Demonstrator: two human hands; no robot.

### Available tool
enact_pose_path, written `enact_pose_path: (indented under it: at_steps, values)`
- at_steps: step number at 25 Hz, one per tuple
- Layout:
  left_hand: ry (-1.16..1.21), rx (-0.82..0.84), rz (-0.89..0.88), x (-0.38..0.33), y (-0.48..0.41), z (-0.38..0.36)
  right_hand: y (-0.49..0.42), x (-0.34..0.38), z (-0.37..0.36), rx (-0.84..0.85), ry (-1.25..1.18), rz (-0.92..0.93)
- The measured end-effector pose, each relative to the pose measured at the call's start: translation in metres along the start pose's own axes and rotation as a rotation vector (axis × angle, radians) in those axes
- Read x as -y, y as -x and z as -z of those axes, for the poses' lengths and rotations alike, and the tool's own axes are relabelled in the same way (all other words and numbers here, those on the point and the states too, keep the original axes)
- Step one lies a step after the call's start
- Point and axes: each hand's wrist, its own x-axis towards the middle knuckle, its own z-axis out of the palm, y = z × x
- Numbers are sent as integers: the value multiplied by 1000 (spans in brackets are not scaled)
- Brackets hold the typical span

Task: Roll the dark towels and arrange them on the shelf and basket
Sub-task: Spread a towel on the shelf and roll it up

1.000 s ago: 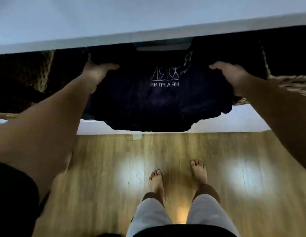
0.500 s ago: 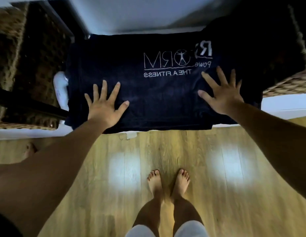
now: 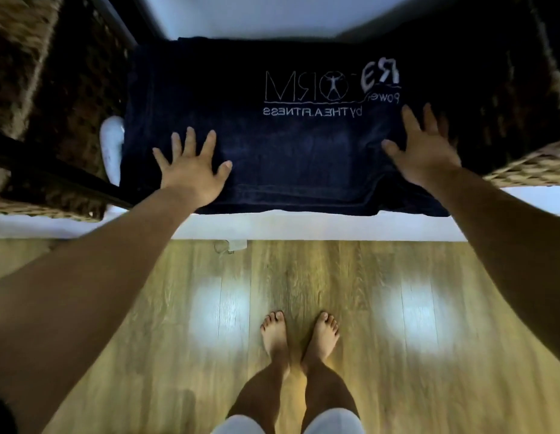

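A dark navy towel (image 3: 291, 145) with white lettering lies spread flat on the white shelf (image 3: 303, 227). My left hand (image 3: 192, 169) presses flat on its near left part with fingers spread. Over the towel's near right part, my right hand (image 3: 424, 150) has its fingers straight and spread, slightly blurred. A wicker basket (image 3: 522, 164) stands at the right of the towel, its inside dark. Another wicker basket (image 3: 37, 98) stands at the left.
A white object (image 3: 111, 148) lies between the left basket and the towel. A dark bar (image 3: 62, 180) crosses the left basket. Wooden floor (image 3: 428, 339) lies below the shelf, with my bare feet (image 3: 299, 336) on it. A small white tag (image 3: 231, 245) hangs under the shelf edge.
One second ago both hands held the towel bunched by its far corners. It now lies flat, both hands open on it. Since half a second ago the hands shifted only slightly.
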Motion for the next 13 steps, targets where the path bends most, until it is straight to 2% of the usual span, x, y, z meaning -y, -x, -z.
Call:
enact_pose_path:
  at_steps: [2, 3, 4, 6, 8, 11, 12, 13]
  values:
    - [10, -185, -219, -17, 33, -20, 35, 36, -16, -158, -27, 305]
    - [-1, -198, -291, -22, 47, -30, 51, 49, -31, -109, 63, 469]
    - [18, -191, -310, -23, 52, -35, 63, 58, -42, -2, 161, 556]
    - [70, -194, -259, -19, 42, -33, 56, 58, -53, 121, 248, 538]
    - [-43, -248, -251, -20, 30, -25, 40, 59, -39, 67, 164, 471]
    - [-269, -288, -359, -25, 21, -15, 35, 59, -16, -28, -75, 358]
    - [-326, -283, -395, -25, 19, -12, 40, 62, -13, 0, -70, 379]
    - [-363, -278, -415, -24, 18, -6, 42, 68, -12, 41, 49, 412]
